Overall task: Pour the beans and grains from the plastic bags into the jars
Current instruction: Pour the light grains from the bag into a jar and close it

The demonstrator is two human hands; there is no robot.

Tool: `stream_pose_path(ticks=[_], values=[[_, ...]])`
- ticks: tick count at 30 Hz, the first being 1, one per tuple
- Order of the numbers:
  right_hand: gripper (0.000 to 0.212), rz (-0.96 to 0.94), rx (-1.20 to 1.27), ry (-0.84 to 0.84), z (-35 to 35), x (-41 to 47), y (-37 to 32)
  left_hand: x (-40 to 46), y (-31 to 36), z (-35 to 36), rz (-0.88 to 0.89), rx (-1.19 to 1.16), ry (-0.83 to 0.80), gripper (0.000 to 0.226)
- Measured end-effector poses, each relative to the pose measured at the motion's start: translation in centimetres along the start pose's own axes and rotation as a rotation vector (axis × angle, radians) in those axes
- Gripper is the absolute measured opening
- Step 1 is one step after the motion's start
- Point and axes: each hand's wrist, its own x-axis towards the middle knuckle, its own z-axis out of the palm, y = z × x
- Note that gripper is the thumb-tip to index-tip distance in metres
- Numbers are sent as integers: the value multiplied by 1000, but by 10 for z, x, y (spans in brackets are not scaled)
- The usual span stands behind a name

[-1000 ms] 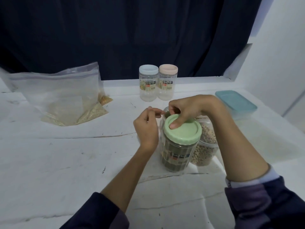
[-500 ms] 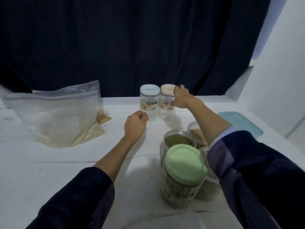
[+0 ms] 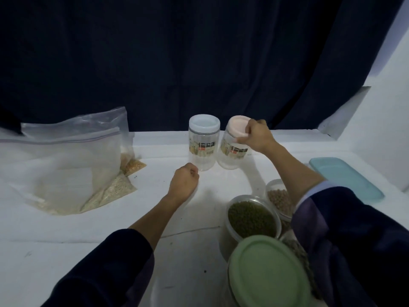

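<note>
White table [image 3: 66,251] in the head view, dark curtain [image 3: 199,52] behind it. Right hand [image 3: 256,136] grips the pink lid [image 3: 238,127] of an empty clear jar [image 3: 231,154] at the back; that jar is tilted, leaning left toward the upright empty jar with the pale blue lid [image 3: 204,127] just beside it. Left hand [image 3: 184,182] is curled into a fist holding nothing, low over the table just in front of the blue-lidded jar; cannot tell if it touches the surface. Far left: large clear zip bag [image 3: 62,165] standing slumped with pale grain [image 3: 115,191] in its bottom corner, and a smaller bag of yellowish grain [image 3: 134,165] tucked behind it. Near right: open jar of green beans [image 3: 252,217], an open jar of tan beans [image 3: 280,198] behind it partly hidden by the right forearm, and a jar with a green lid [image 3: 267,273] closest to the camera, blurred. Teal container lid [image 3: 345,177] lies flat at the right edge of the table. Dark sleeves on both arms.
</note>
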Motion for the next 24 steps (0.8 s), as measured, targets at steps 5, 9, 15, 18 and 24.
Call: stream_pose_path(ticks=[5, 9, 15, 18, 24], values=[[43, -5, 39, -61, -21, -19, 1, -19, 2, -5, 48, -112, 139, 24], [50, -29, 70, -272, -33, -43, -20, -44, 5, -11, 80, -209, 109, 18], [54, -217, 61, -520, -14, -90, -83, -87, 9, -27, 178, -449, 8, 51], [51, -296, 16, -581, -1, -114, -120, -106, -6, -42, 111, -561, 98, 89], [79, -381, -194, -621, 26, -161, -202, -148, -48, -92, 69, -534, 344, 92]])
